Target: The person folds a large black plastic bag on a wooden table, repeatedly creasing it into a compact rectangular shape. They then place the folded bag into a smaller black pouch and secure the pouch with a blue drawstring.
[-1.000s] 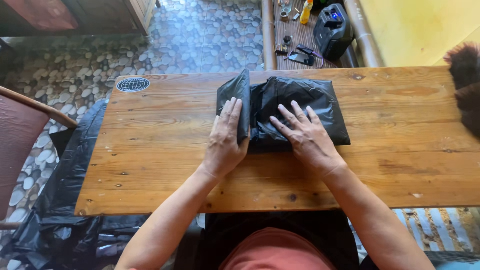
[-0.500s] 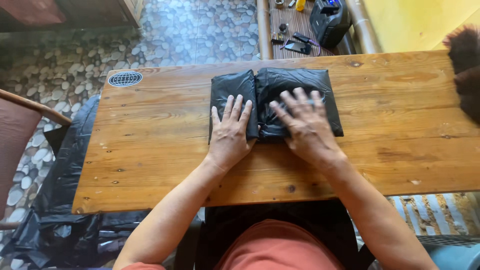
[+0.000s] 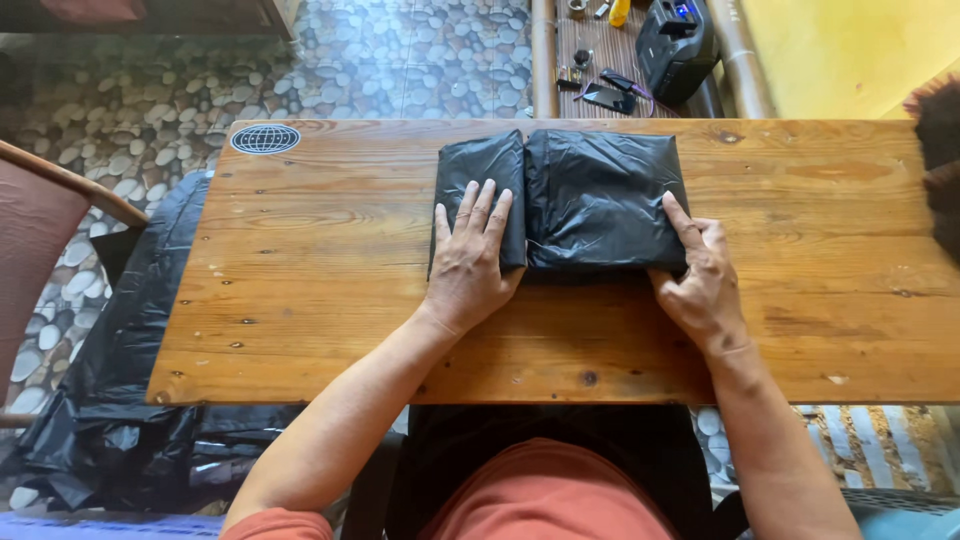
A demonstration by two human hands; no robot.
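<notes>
Just the head cam on my end, looking straight down. There's a folded black plastic bag (image 3: 565,200), glossy and crinkly, lying on a long orange-brown wooden plank table (image 3: 330,300), toward its far edge and roughly in the middle. It's folded into two panels side by side, a narrow one on the left and a wider one on the right.

The left hand (image 3: 470,265) is spread out flat, fingers open, palm down on the narrow panel, gripping nothing; looks like it's just pressing so the springy plastic doesn't pop back up. The right hand (image 3: 705,280) sits at the bag's near right corner, fingers loosely curled, index finger laid along the edge, I'd say pinning that side.

More black plastic sheeting (image 3: 120,400) sits heaped on the pebble floor to the left.
</notes>
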